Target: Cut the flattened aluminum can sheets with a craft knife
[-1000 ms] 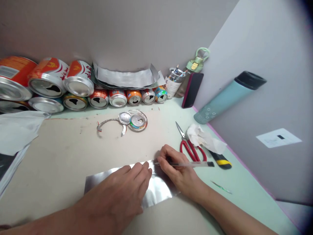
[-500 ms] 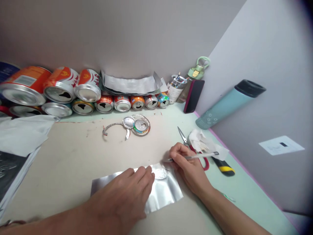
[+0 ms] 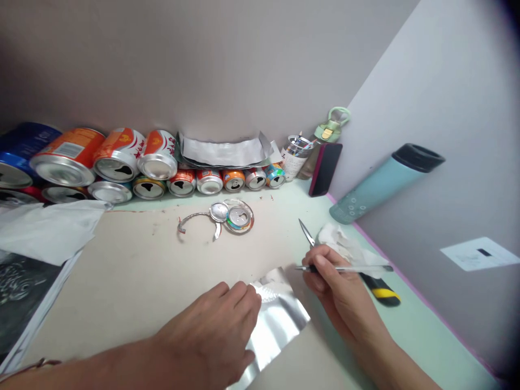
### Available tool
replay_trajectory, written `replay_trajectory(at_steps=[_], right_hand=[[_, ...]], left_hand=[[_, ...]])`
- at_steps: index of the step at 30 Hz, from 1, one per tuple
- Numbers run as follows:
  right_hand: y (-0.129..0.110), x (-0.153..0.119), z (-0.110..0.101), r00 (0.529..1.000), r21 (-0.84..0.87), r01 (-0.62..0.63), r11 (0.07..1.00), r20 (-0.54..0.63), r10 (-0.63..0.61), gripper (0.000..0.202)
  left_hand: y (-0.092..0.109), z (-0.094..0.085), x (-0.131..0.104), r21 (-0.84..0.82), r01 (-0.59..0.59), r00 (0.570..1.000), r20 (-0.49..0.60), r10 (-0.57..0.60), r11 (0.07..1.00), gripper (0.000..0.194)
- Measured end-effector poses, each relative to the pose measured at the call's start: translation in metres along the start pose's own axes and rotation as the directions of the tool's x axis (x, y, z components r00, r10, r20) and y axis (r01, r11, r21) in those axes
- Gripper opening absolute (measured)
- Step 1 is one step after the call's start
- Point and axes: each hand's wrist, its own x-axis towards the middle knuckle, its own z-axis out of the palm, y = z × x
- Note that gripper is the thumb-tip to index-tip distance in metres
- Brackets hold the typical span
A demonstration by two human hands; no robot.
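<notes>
Down at the left, fingers are bunched close together on the left hand (image 3: 211,330) — pinch or plain press, it cannot be told — and from under it the glossy, rippled metal sheet (image 3: 272,330) is angled across the beige board (image 3: 142,260), a patch of fine dimples set near its crinkled far corner. To the right, the slim clear pen (image 3: 357,268) is pinched by the right hand (image 3: 341,292), its tip held off the sheet: a break between strokes, by the look of it, and for any further mark the springy metal would need to be pinned flat.
</notes>
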Motion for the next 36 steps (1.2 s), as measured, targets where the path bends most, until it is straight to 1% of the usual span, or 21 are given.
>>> replay_trajectory(at_steps=[3, 4, 6, 8, 9, 11, 14, 16, 19, 21, 23, 24, 25, 27, 30, 33, 36], right_hand=[[-0.001, -0.010, 0.004, 0.994, -0.036, -0.023, 0.999, 0.102, 0.026, 0.040], [0.000, -0.012, 0.005, 0.989, -0.047, -0.033, 0.998, 0.140, 0.039, 0.039], [0.005, -0.014, 0.007, 0.979, -0.068, -0.052, 0.996, 0.195, 0.064, 0.040], [0.010, -0.013, 0.009, 0.974, -0.099, -0.065, 0.993, 0.209, 0.085, 0.042], [0.012, -0.013, 0.009, 0.974, -0.129, -0.064, 0.990, 0.209, 0.091, 0.043], [0.014, -0.011, 0.011, 0.970, -0.204, -0.052, 0.978, 0.221, 0.098, 0.044], [0.013, -0.010, 0.012, 0.966, -0.268, -0.027, 0.963, 0.243, 0.094, 0.045], [0.014, -0.010, 0.012, 0.969, -0.250, -0.029, 0.968, 0.233, 0.089, 0.044], [0.017, -0.008, 0.011, 0.974, -0.161, -0.032, 0.986, 0.216, 0.067, 0.040], [0.020, -0.006, 0.009, 0.975, -0.100, -0.022, 0.995, 0.218, 0.043, 0.037], [0.022, -0.005, 0.008, 0.973, -0.080, -0.009, 0.997, 0.231, 0.027, 0.032], [0.022, -0.004, 0.007, 0.971, -0.084, -0.002, 0.996, 0.239, 0.022, 0.030], [0.023, -0.004, 0.007, 0.970, -0.091, 0.002, 0.996, 0.242, 0.020, 0.028], [0.024, -0.003, 0.005, 0.971, -0.102, 0.001, 0.995, 0.237, 0.023, 0.027], [0.023, -0.004, 0.004, 0.976, -0.110, -0.017, 0.994, 0.215, 0.040, 0.026], [0.022, -0.006, 0.004, 0.976, -0.120, -0.002, 0.993, 0.217, 0.028, 0.024], [0.018, -0.009, 0.004, 0.969, -0.146, 0.056, 0.988, 0.246, -0.018, 0.024]], left_hand=[[0.000, 0.005, -0.001, 0.027, -0.007, 1.000, -0.015, 0.008, 1.000, 0.034], [0.000, 0.005, 0.000, 0.022, 0.005, 1.000, 0.002, -0.005, 1.000, 0.036], [0.000, 0.002, 0.001, -0.020, 0.047, 0.996, 0.072, -0.045, 0.999, 0.042], [-0.002, -0.003, 0.004, -0.060, 0.081, 0.989, 0.132, -0.072, 0.995, 0.048], [-0.003, -0.004, 0.005, -0.067, 0.086, 0.988, 0.138, -0.077, 0.994, 0.050], [-0.005, -0.004, 0.007, -0.056, 0.073, 0.993, 0.093, -0.067, 0.996, 0.053], [-0.005, 0.002, 0.004, 0.001, 0.026, 0.999, -0.024, -0.026, 1.000, 0.053], [-0.003, 0.007, -0.001, 0.051, -0.006, 0.996, -0.087, 0.010, 0.999, 0.048], [0.005, 0.012, -0.009, 0.114, -0.042, 0.986, -0.155, 0.059, 0.993, 0.031], [0.011, 0.018, -0.016, 0.171, -0.036, 0.963, -0.259, 0.080, 0.985, 0.024], [0.018, 0.026, -0.021, 0.245, -0.002, 0.918, -0.385, 0.099, 0.969, 0.025], [0.020, 0.031, -0.024, 0.273, 0.014, 0.906, -0.411, 0.103, 0.962, 0.026], [0.023, 0.036, -0.026, 0.292, 0.015, 0.899, -0.423, 0.115, 0.956, 0.028], [0.026, 0.045, -0.029, 0.304, 0.014, 0.898, -0.422, 0.122, 0.953, 0.031], [0.028, 0.051, -0.031, 0.308, 0.015, 0.893, -0.432, 0.125, 0.951, 0.031], [0.025, 0.048, -0.031, 0.318, -0.001, 0.896, -0.421, 0.142, 0.948, 0.028], [0.021, 0.041, -0.031, 0.310, -0.046, 0.886, -0.426, 0.182, 0.950, 0.026]])
